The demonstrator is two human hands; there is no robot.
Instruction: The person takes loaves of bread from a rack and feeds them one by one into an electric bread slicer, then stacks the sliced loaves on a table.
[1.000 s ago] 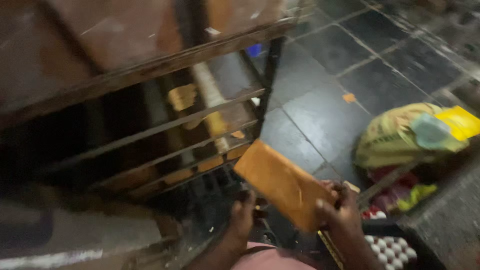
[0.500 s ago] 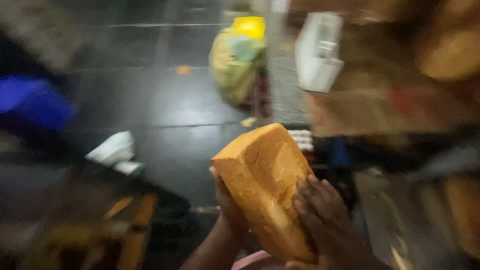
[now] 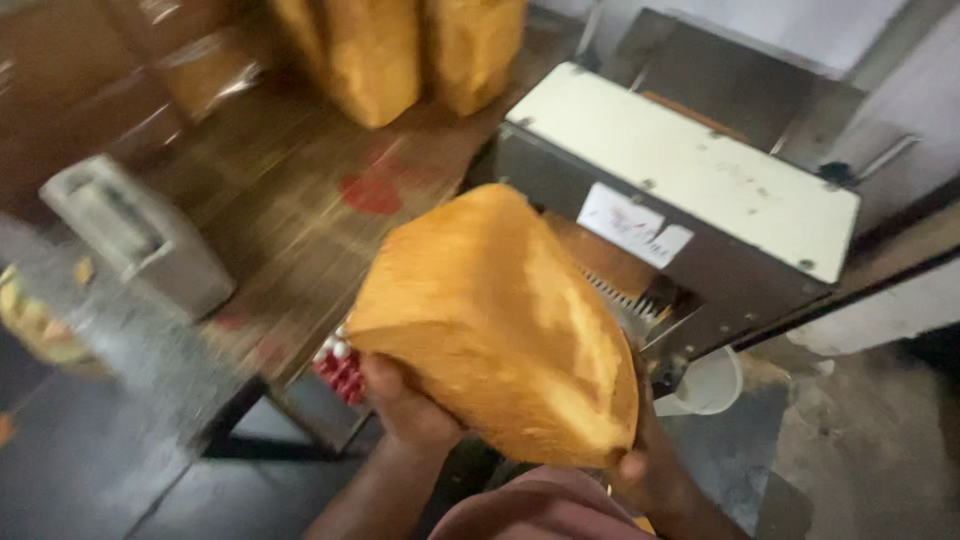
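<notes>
A worn wooden table (image 3: 300, 210) fills the upper left of the view, set above a dark tiled floor (image 3: 90, 470); the frame is motion-blurred. On the table's far end stand 3 loaves (image 3: 370, 55), golden-brown and upright, side by side. 1 grey box-shaped device (image 3: 135, 235) lies tilted near the table's left edge. 1 red mark (image 3: 370, 192) shows on the tabletop between the loaves and the held item.

To the right stands 1 bread slicing machine (image 3: 690, 170) with a cream top panel and grey metal sides; a row of thin blades is visible in its opening, just behind the held item. 1 white cup-shaped container (image 3: 705, 385) sits below the machine's front.

1 unsliced loaf of bread (image 3: 500, 330) is held in the air in front of the slicer opening, tilted, above the table's edge. The left hand (image 3: 405, 400) grips its lower left end, fingers wrapped under the crust. The right hand (image 3: 645, 465) supports its lower right end, thumb against the crust; most of this hand is hidden behind the loaf
</notes>
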